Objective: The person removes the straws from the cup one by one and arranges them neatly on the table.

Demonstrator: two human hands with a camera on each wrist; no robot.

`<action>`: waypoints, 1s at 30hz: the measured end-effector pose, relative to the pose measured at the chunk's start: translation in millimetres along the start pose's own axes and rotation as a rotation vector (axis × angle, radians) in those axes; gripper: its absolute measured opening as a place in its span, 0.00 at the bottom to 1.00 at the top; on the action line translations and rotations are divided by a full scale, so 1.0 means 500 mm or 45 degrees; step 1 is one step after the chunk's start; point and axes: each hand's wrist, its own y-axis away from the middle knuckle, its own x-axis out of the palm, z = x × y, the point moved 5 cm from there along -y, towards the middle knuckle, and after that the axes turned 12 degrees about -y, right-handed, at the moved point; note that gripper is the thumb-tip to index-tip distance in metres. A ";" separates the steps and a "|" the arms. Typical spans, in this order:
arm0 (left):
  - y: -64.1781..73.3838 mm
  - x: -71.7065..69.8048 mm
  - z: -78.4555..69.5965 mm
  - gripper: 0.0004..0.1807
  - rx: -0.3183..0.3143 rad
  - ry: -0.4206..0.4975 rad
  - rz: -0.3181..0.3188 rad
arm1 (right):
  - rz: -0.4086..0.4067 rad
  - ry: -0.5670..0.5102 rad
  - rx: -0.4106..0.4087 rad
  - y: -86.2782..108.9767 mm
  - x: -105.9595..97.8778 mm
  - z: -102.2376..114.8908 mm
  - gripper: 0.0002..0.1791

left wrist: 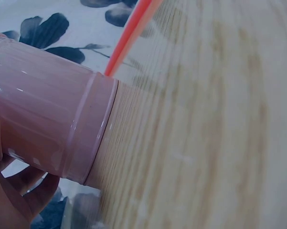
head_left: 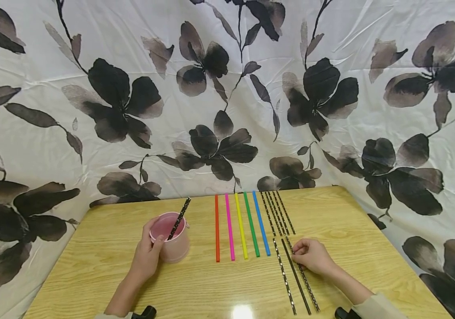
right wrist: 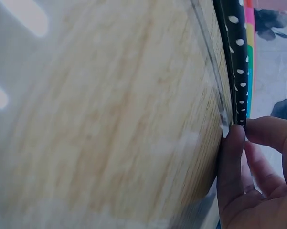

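My left hand [head_left: 147,252] grips a small pink bucket [head_left: 175,250] by its side, thumb near the rim. A black dotted straw [head_left: 179,218] leans inside the bucket and pokes out over the rim. On the right, my right hand [head_left: 313,257] pinches a black patterned straw [head_left: 306,283] between thumb and index finger. White dots show on that straw [right wrist: 239,71] in the right wrist view. Beside it lie a dark straw [head_left: 296,277] and another black patterned straw [head_left: 284,277]. In the left wrist view, the left fingers [left wrist: 40,193] wrap the bucket [left wrist: 47,109] from below.
Between the hands lie a red straw [head_left: 217,228], a pink one [head_left: 229,228], a yellow one [head_left: 241,226], a green one [head_left: 252,226] and a blue one [head_left: 261,223]. Several black patterned straws [head_left: 268,214] lie farther back on the wooden table [head_left: 211,288]. A floral cloth [head_left: 227,110] hangs behind.
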 end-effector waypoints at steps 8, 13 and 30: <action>0.001 0.003 0.005 0.29 -0.012 0.018 0.011 | 0.033 -0.026 0.003 -0.003 0.002 0.002 0.10; 0.000 0.003 0.003 0.29 -0.011 0.037 0.016 | 0.029 -0.018 0.007 -0.004 0.003 0.002 0.11; -0.008 0.002 0.004 0.29 -0.011 0.017 0.012 | 0.042 -0.034 -0.011 -0.015 0.006 0.001 0.12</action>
